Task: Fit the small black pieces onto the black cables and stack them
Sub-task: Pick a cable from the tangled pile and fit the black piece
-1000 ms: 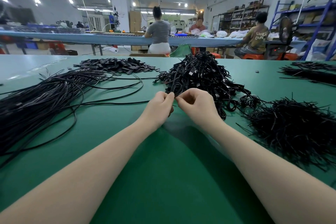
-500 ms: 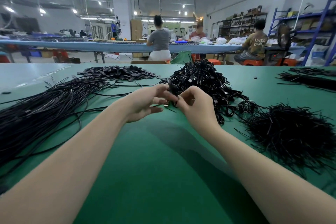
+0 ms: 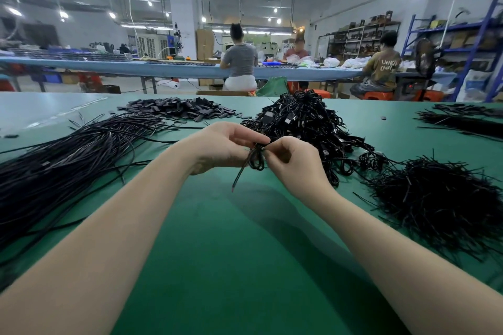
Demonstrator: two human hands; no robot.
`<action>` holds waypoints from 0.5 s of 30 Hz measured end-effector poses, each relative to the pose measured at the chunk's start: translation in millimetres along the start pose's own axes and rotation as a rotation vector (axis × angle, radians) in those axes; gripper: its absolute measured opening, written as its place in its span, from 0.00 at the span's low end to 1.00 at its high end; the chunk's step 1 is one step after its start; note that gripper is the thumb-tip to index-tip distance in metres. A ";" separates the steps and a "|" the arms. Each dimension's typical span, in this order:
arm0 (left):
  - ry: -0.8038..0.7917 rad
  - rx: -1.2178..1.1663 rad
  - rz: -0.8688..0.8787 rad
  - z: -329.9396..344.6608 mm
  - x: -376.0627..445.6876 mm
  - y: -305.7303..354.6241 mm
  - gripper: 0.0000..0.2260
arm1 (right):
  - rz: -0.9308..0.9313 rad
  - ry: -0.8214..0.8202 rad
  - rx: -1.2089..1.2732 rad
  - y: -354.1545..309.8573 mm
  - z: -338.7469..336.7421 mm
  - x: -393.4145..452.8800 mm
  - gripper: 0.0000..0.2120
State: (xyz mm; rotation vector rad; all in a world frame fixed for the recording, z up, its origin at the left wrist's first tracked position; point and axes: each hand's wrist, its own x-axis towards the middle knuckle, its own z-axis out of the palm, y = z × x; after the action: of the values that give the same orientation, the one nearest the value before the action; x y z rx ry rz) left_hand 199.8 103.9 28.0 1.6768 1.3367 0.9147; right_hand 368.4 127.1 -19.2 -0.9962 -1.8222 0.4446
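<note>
**Cable pinched between two hands above the green desk**

A black cable [image 3: 254,156] hangs coiled in a small loop between both hands at the centre of the frame, its free tail running down toward 7 o'clock and ending just above the desk [image 3: 245,266]. The loop sits directly under the fingertips, and neither hand is nearer than the other. The left hand [image 3: 223,148] closes thumb and forefinger narrowly on the top of the loop; the right hand [image 3: 292,162] meets it from 3 o'clock, fingers [image 3: 272,145] curled tight on the same spot. Whether a small black piece is already seated there cannot be told. Beyond the hands at 1 o'clock rises the heap of finished cables [image 3: 304,119], near enough that the drop looks like a short reach forward. Loose small black pieces [image 3: 179,109] lie at 11 o'clock, unfitted cables [image 3: 68,155] fan out at 9 o'clock, and a bristly pile of short black ties [image 3: 441,198] sits at 3 o'clock.
</note>
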 end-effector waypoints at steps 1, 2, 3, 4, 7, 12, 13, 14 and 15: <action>0.023 0.062 0.037 -1.0 -0.3 -0.3 0.15 | 0.003 0.000 0.012 -0.6 -0.3 0.8 0.05; 0.057 0.124 0.082 -1.3 0.0 -0.6 0.15 | 0.010 0.001 0.026 -0.7 -0.8 1.4 0.04; 0.094 0.178 0.129 -1.1 0.6 -0.8 0.14 | 0.017 0.001 0.042 -0.7 -1.2 1.9 0.04; 0.127 0.229 0.174 -0.6 1.9 -1.5 0.12 | 0.025 0.000 0.060 -0.5 -1.5 1.9 0.04; 0.171 0.288 0.203 1.4 3.8 -3.0 0.01 | 0.013 0.004 0.068 -0.9 -0.8 0.5 0.05; 0.169 -0.126 -0.054 14.6 9.9 -5.9 0.14 | -0.128 0.089 -0.078 -5.8 -1.9 -1.5 0.03; 0.187 -0.228 -0.110 18.1 10.9 -4.6 0.17 | -0.183 0.086 -0.130 -6.4 -3.4 -2.8 0.03; 0.205 -0.321 -0.158 20.9 11.3 -3.1 0.19 | -0.251 0.084 -0.191 -7.1 -5.1 -4.2 0.03; 0.213 -0.391 -0.194 22.7 11.8 -1.8 0.18 | -0.332 0.088 -0.258 -7.3 -6.6 -5.8 0.04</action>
State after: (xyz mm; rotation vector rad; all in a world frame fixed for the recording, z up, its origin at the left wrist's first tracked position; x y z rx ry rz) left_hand 221.5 112.5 17.3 1.1574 1.3287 1.1757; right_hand 372.1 117.4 -14.6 -0.8448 -1.9502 -0.0376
